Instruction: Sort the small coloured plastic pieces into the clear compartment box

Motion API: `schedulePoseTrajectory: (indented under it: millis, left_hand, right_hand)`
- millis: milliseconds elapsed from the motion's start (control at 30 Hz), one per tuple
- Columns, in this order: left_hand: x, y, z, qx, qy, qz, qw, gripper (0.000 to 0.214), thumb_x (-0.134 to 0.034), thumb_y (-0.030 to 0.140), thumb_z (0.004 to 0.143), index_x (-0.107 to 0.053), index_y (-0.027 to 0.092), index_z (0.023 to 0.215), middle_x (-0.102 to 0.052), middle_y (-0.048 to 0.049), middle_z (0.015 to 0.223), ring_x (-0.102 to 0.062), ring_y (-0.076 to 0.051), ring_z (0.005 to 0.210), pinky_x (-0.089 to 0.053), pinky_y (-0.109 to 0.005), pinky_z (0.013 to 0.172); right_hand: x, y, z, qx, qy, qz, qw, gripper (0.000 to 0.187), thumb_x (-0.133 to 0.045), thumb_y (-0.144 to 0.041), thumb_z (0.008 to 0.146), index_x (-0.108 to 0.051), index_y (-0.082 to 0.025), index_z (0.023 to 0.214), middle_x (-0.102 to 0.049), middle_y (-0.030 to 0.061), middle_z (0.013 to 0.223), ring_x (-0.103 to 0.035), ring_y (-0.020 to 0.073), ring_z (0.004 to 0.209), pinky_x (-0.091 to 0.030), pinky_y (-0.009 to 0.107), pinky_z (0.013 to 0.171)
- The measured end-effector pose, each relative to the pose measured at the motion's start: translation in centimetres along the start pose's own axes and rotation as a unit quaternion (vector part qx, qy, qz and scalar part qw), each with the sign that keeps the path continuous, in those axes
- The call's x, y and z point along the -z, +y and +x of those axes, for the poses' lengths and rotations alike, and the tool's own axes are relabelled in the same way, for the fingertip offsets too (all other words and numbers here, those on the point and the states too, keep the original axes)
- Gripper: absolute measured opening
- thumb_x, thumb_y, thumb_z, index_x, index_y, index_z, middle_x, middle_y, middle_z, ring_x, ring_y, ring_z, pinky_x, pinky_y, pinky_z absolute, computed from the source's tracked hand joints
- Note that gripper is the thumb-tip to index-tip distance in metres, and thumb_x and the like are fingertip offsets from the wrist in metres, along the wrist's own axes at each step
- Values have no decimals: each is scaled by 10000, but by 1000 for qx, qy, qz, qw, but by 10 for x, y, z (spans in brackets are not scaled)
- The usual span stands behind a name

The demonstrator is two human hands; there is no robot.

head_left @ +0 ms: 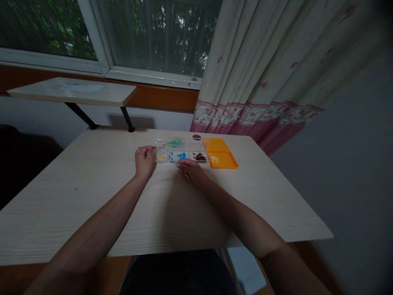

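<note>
My left hand (144, 160) is closed at the left edge of a small clear plastic box (161, 157) with yellow pieces in it, its fingertips against the hinge side below the raised clear lid (160, 143). My right hand (192, 169) is in a pinch at the front edge of a clear box holding blue pieces (181, 156). Whatever lies between those fingertips is too small to make out. Dark brown pieces (200, 157) fill part of another clear box just right of it. Behind the blue ones, green pieces (175, 143) show through clear plastic.
An open orange case (225, 159) with white pieces (214, 159) lies right of the clear boxes. A round brown object (197, 137) is behind them. At the back left stands a raised shelf (73, 91) on black legs. A curtain (245, 82) hangs behind the table (116, 213).
</note>
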State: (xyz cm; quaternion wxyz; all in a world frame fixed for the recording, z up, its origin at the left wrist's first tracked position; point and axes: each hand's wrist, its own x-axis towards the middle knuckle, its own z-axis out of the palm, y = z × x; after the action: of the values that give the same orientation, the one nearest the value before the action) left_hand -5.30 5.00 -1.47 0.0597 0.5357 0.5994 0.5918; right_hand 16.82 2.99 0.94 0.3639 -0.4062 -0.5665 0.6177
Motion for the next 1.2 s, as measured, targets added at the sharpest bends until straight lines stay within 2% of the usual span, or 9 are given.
schedulePoseTrajectory:
  millis: [100, 233, 333, 433, 533, 767, 1000, 1100, 1200]
  left_hand:
    - [1, 11, -5, -48, -29, 20, 998, 299, -451, 345, 958, -708, 221, 868, -665, -67, 884, -574, -226, 919, -427, -428, 905]
    - [0, 35, -20, -149, -131, 24, 980, 253, -487, 333, 953, -697, 218, 872, -637, -55, 869, -560, -214, 906, -431, -411, 881]
    - [-1, 50, -29, -215, -183, 25, 959, 203, -524, 325, 943, -684, 228, 1022, -636, -59, 956, -548, -209, 979, -437, -395, 900]
    - [-2, 54, -32, -265, -219, 34, 938, 260, -573, 345, 919, -655, 237, 1141, -650, -64, 997, -548, -214, 1003, -443, -399, 911]
    - [-2, 52, -30, -301, -244, 38, 921, 256, -562, 327, 928, -656, 231, 1146, -688, -63, 978, -578, -204, 942, -454, -396, 885]
    - [3, 53, -28, -348, -248, 47, 903, 266, -499, 287, 956, -653, 224, 1164, -714, -64, 949, -576, -204, 899, -467, -385, 844]
    - [3, 52, -29, -318, -256, 75, 910, 283, -488, 296, 957, -668, 225, 1164, -712, -68, 969, -572, -208, 918, -433, -394, 857]
    - [6, 47, -22, -280, -219, 80, 931, 261, -495, 298, 953, -695, 243, 1110, -711, -60, 947, -569, -209, 911, -417, -413, 875]
    - [10, 36, -9, -216, -116, 94, 965, 245, -511, 325, 940, -724, 240, 1027, -682, -66, 929, -548, -233, 960, -393, -450, 921]
  right_hand:
    - [3, -2, 2, -17, 0, 64, 998, 365, -721, -488, 663, -585, -184, 810, -392, -112, 464, -284, 51, 394, -163, 196, 389]
    - [7, -8, 4, -36, -27, 116, 992, 373, -742, -471, 628, -547, -187, 771, -370, -117, 457, -248, 41, 395, -135, 192, 390]
    - [8, -10, 5, -32, -51, 144, 988, 360, -741, -461, 640, -540, -190, 764, -351, -117, 461, -232, 41, 401, -135, 190, 393]
    - [8, -9, 5, -30, -60, 155, 986, 347, -743, -455, 655, -532, -191, 736, -346, -111, 472, -229, 42, 411, -138, 189, 393]
    - [6, -7, 5, -31, -50, 140, 988, 328, -755, -433, 655, -549, -185, 720, -363, -103, 480, -256, 47, 420, -142, 193, 396]
    - [5, -7, 2, -21, -36, 122, 992, 294, -745, -423, 691, -582, -180, 709, -390, -89, 491, -276, 55, 440, -159, 210, 421]
    - [5, -6, 3, -8, -22, 106, 994, 322, -724, -460, 697, -571, -176, 688, -431, -83, 502, -298, 50, 423, -165, 209, 407]
    - [5, -6, 2, -4, -21, 94, 995, 330, -707, -479, 702, -613, -163, 727, -473, -72, 545, -315, 44, 419, -171, 211, 399]
    - [5, -6, 2, 2, -23, 92, 995, 340, -689, -470, 713, -664, -149, 824, -496, -66, 570, -326, 44, 427, -177, 212, 402]
